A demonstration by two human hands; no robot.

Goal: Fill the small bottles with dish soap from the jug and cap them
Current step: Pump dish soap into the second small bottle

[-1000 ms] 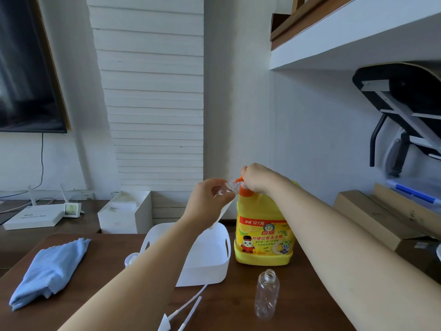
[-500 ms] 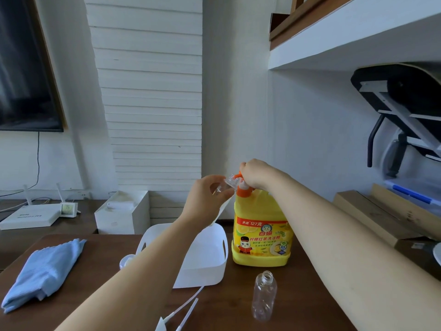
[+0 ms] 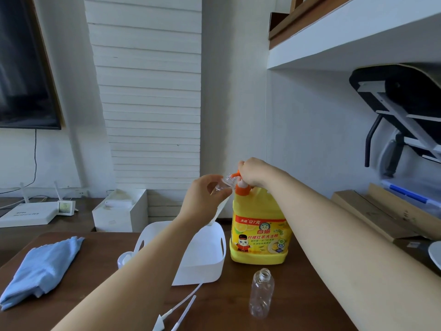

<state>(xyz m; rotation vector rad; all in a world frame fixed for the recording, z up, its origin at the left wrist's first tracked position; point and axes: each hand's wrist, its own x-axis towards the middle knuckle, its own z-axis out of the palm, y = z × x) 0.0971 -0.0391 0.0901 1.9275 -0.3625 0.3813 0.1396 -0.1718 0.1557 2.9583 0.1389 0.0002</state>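
The step in hand is pumping soap into one bottle. The large yellow plastic jug (image 3: 260, 235) of dish soap stands upright on the dark wooden table (image 3: 95, 295). The right hand (image 3: 254, 172) is on top of the jug, its fingers curled over the orange pump head (image 3: 243, 188) and grasping it. The left hand (image 3: 202, 199), just left of the jug's top, grips a small clear plastic bottle (image 3: 225, 183), tilted, with its mouth at the orange spout. Whether the spout is inside the mouth I cannot tell.

To do this well, I think the mouth should sit directly under the spout tip. The press should be slow and full, because thick soap can run down the outside. The jug must not tip under the push.

A second empty clear bottle (image 3: 261, 293) stands uncapped in front of the jug. Two white caps with long tubes (image 3: 181, 309) lie in front and left of the jug, near the white plastic basket (image 3: 214, 266).
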